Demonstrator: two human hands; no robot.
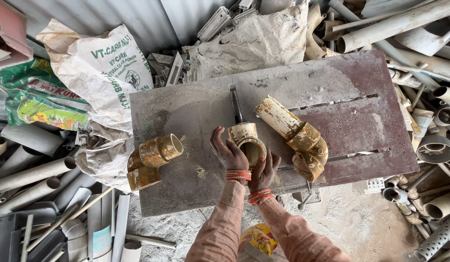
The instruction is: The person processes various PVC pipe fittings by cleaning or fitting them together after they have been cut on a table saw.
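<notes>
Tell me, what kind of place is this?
Probably a scrap yard or workshop for old plastic pipes. Grey pipes lie heaped all around, a dusty cutting table stands in the middle, and both hands hold a stained pipe fitting on it.

Pipe fitting (248, 141) on table (196, 174) — elbows (152, 157) left, right.

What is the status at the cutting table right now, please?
Left hand and right hand both grip the short pipe piece at the blade slot. Elbow fitting close on the right.
</notes>
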